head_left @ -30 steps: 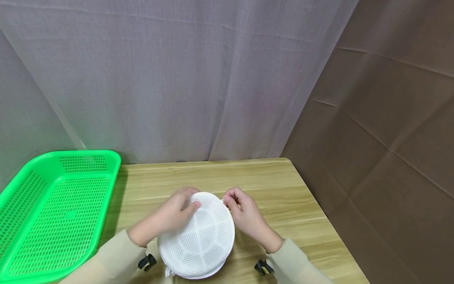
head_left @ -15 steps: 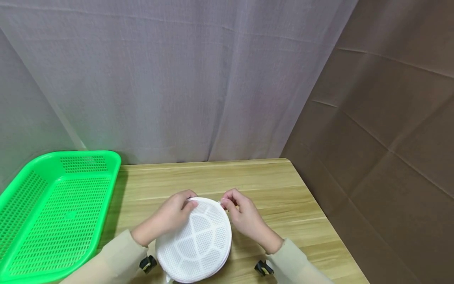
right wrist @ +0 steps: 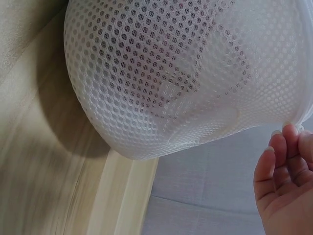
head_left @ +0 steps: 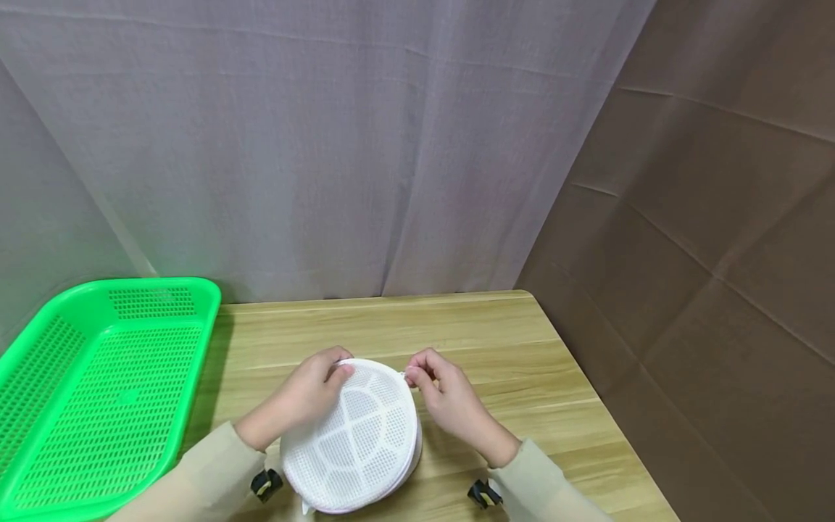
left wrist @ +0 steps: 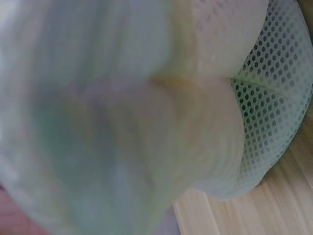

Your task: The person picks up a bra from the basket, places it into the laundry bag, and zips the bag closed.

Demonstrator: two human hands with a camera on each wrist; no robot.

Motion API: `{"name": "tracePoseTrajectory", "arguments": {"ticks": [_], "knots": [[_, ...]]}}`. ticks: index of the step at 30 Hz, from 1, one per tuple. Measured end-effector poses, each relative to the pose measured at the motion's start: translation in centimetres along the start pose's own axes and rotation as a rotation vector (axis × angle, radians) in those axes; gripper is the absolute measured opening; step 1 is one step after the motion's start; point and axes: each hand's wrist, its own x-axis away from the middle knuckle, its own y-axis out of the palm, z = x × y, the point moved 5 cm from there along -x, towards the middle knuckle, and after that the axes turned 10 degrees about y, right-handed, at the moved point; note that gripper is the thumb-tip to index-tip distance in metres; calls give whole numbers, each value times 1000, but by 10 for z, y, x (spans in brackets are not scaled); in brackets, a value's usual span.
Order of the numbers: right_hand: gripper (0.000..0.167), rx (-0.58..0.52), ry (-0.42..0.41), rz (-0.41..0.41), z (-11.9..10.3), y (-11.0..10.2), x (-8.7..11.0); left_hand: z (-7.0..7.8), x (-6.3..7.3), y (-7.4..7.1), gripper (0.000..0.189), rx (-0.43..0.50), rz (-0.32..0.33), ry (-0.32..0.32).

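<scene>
A round white mesh laundry bag (head_left: 365, 435) stands on the table in front of me, its flat panel tilted up toward the head camera. My left hand (head_left: 306, 388) grips its upper left rim, thumb on the panel and the other fingers hidden behind. At the upper right rim, my right hand (head_left: 450, 395) pinches a small white piece at the edge; what it is cannot be made out. In the right wrist view, the mesh side of the bag (right wrist: 146, 73) bulges, and something darker shows faintly through it. The left wrist view is mostly blurred fabric close to the lens.
A green plastic basket (head_left: 212, 319) with slotted walls stands at the left of the wooden table (head_left: 496, 333). A grey curtain (head_left: 293, 145) hangs behind the table, and a brown cloth wall (head_left: 704, 254) runs along the right side.
The bag has shifted slightly left and its panel has turned more toward the head camera. My left hand moved a little left with it; my right hand keeps its pinch at the rim.
</scene>
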Motion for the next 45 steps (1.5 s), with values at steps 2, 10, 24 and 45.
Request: {"name": "tracePoseTrajectory", "arguments": {"ticks": [2, 10, 24, 45], "knots": [[10, 5, 1, 1, 1, 0, 0, -1, 0, 0, 8, -1, -3, 3], [8, -6, -5, 4, 1, 0, 2, 1, 1, -2, 8, 1, 31, 34], [8, 1, 15, 18, 6, 1, 3, -16, 2, -10, 15, 15, 59, -32], [8, -3, -4, 47, 3, 0, 2, 14, 6, 4, 13, 83, -137, 82]]}}
